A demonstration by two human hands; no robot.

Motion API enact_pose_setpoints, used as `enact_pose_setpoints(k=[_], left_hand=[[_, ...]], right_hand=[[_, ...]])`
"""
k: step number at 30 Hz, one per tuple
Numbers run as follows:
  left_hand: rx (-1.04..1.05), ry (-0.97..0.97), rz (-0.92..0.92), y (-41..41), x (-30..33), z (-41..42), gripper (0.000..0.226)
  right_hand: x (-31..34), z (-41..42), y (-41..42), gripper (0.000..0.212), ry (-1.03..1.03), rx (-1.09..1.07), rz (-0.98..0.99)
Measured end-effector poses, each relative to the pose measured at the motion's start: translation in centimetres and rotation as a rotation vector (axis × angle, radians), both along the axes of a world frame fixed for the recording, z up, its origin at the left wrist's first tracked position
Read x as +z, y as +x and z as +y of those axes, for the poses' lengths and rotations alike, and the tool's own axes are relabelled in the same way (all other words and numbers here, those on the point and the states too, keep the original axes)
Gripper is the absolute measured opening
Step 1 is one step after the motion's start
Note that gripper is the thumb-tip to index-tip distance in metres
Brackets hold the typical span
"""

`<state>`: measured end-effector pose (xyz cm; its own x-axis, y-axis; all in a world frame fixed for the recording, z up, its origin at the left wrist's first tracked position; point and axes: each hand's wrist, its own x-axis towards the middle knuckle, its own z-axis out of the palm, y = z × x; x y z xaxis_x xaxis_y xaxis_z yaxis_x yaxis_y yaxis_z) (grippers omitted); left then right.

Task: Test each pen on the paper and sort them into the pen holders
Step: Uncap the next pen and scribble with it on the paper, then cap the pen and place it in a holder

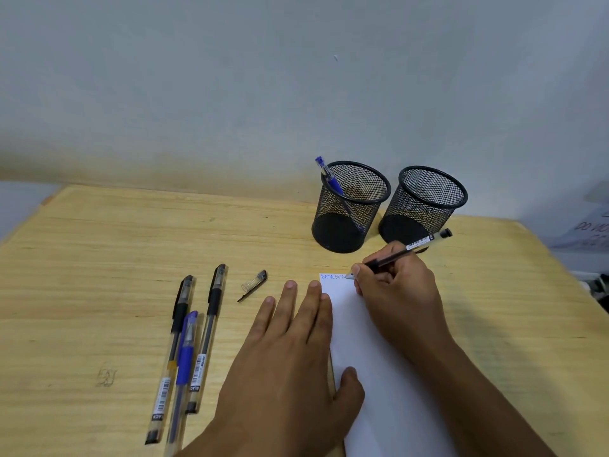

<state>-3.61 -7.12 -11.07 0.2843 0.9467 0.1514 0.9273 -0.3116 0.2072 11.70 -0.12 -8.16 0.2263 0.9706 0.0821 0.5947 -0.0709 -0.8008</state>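
My right hand (397,296) grips a black pen (416,244), its tip touching the top of the white paper (379,374) beside blue writing. Flat on the paper's left edge lies my left hand (290,361), fingers spread, holding nothing. The pen's clear cap (254,284) rests on the table left of the paper. Three capped pens lie further left: a black pen (171,354), a blue pen (184,371) and another black pen (207,338). Two black mesh pen holders stand at the back: the left holder (349,212) contains a blue pen (329,178), while the right holder (425,206) looks empty.
The wooden table (99,275) ends at a grey wall behind the holders. A printed sheet (590,229) shows at the far right edge.
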Motion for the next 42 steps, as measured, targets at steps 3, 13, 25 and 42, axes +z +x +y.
enact_pose_setpoints(k=[3, 13, 25, 42], left_hand=[[-0.002, 0.01, -0.011, 0.0, -0.1, -0.1, 0.079], [-0.002, -0.017, -0.023, -0.1, 0.0, 0.1, 0.079], [0.022, -0.157, -0.158, -0.4, 2.9, -0.2, 0.071], [0.341, -0.034, 0.239, -5.0, 5.6, 5.1, 0.034]], right_hand=[[0.0, 0.0, 0.1, 0.01, 0.005, -0.008, 0.027], [-0.2, 0.1, 0.4, 0.011, 0.056, -0.019, 0.162], [0.0, -0.2, 0.9, 0.009, 0.14, 0.104, 0.456], [-0.2, -0.3, 1.5, 0.008, 0.118, 0.173, 0.657]])
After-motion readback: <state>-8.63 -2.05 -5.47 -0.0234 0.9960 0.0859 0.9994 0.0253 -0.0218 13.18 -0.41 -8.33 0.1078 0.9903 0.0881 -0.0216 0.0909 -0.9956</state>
